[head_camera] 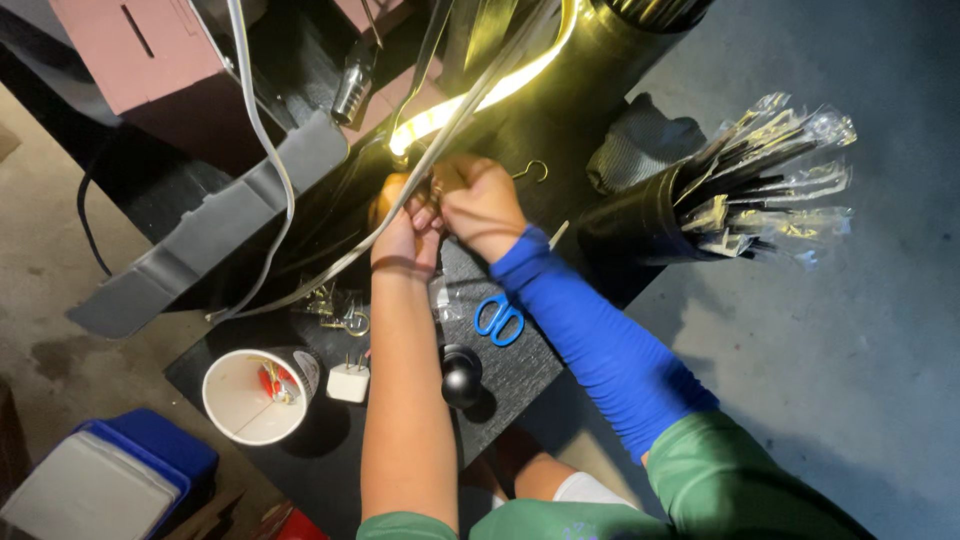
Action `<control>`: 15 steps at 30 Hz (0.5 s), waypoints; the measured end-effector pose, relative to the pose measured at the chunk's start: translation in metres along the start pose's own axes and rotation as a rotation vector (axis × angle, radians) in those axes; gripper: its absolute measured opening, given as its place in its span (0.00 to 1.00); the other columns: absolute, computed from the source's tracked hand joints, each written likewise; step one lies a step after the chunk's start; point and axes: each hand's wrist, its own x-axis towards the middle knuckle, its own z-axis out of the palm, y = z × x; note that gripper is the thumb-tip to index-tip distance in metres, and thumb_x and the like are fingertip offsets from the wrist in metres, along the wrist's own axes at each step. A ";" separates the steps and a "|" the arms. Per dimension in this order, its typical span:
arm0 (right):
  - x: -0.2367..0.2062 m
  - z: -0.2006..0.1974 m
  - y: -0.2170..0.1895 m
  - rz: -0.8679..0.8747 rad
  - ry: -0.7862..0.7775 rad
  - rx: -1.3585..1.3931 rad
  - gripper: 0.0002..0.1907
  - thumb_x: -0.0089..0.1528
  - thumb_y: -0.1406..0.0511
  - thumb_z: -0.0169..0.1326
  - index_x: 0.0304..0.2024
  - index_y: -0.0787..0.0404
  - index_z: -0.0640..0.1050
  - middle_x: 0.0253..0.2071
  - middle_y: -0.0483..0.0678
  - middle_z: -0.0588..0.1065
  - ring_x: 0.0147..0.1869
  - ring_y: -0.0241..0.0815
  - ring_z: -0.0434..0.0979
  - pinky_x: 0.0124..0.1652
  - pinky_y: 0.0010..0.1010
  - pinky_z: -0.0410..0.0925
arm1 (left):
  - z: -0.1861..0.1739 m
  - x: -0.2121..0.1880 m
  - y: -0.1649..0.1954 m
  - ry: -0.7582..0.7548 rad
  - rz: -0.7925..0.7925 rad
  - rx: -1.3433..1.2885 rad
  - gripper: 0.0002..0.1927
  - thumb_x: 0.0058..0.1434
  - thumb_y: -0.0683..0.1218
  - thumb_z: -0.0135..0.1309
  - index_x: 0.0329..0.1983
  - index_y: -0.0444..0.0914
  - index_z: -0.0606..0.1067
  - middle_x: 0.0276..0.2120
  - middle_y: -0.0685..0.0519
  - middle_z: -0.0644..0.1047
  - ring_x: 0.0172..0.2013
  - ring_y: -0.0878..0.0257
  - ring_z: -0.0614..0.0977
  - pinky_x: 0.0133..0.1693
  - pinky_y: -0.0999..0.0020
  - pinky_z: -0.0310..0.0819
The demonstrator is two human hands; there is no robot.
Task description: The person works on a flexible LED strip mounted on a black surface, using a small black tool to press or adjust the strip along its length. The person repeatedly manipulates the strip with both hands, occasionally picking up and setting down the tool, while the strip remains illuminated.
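My left hand [405, 222] and my right hand [482, 200] meet over a dark work table [330, 460], fingers pinched together on a small metal hook piece beside a thin grey strap [330, 265] that runs diagonally across the table. The exact piece between the fingers is mostly hidden. A bare wire hook [532, 170] lies just right of my right hand. A glowing yellow light strip [470, 105] shines right above the hands. My right forearm wears a blue sleeve.
Blue-handled scissors [499, 318] lie below the hands. A white paper cup [252, 397] with small parts, a white plug adapter [348, 382] and a black round knob [461, 374] sit nearer me. A black tube [640, 220] holds plastic-wrapped sticks at right. Pink box [150, 60] at upper left.
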 end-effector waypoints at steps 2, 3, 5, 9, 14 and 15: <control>0.002 0.001 -0.008 -0.063 -0.002 -0.060 0.05 0.65 0.67 0.54 0.42 0.62 0.79 0.32 0.51 0.78 0.33 0.48 0.79 0.32 0.34 0.72 | -0.003 0.003 0.000 -0.055 0.004 -0.162 0.10 0.79 0.48 0.47 0.43 0.38 0.72 0.23 0.60 0.66 0.22 0.71 0.62 0.26 0.75 0.58; 0.004 0.001 -0.011 0.008 -0.039 0.059 0.05 0.64 0.68 0.53 0.41 0.62 0.79 0.31 0.50 0.78 0.32 0.46 0.78 0.31 0.33 0.71 | -0.004 0.003 -0.001 -0.047 -0.001 -0.116 0.11 0.78 0.48 0.47 0.44 0.36 0.72 0.23 0.60 0.65 0.21 0.72 0.62 0.25 0.75 0.57; 0.009 -0.001 -0.013 0.124 -0.122 0.298 0.05 0.63 0.69 0.52 0.39 0.64 0.78 0.29 0.47 0.77 0.29 0.42 0.77 0.28 0.31 0.69 | -0.002 0.006 0.000 -0.043 0.011 -0.030 0.13 0.76 0.48 0.48 0.44 0.33 0.73 0.23 0.60 0.64 0.20 0.72 0.61 0.24 0.76 0.57; 0.016 -0.014 -0.006 0.607 -0.353 1.088 0.08 0.69 0.68 0.50 0.36 0.65 0.75 0.22 0.40 0.70 0.21 0.31 0.66 0.23 0.25 0.60 | 0.006 -0.001 0.000 -0.010 -0.006 0.067 0.13 0.72 0.50 0.50 0.44 0.33 0.76 0.24 0.60 0.70 0.21 0.71 0.68 0.25 0.74 0.61; 0.024 -0.028 -0.017 0.796 -0.412 1.149 0.11 0.71 0.65 0.47 0.36 0.64 0.75 0.20 0.39 0.65 0.19 0.28 0.57 0.22 0.22 0.52 | 0.018 0.001 -0.004 -0.004 -0.005 0.103 0.10 0.70 0.50 0.55 0.44 0.39 0.77 0.31 0.58 0.78 0.24 0.72 0.69 0.26 0.77 0.58; 0.025 -0.030 -0.024 0.788 -0.389 1.010 0.12 0.71 0.64 0.47 0.36 0.64 0.75 0.19 0.39 0.65 0.19 0.29 0.58 0.21 0.23 0.53 | 0.019 0.002 -0.005 0.004 0.017 0.130 0.09 0.69 0.49 0.56 0.42 0.39 0.77 0.29 0.58 0.77 0.23 0.71 0.69 0.25 0.76 0.58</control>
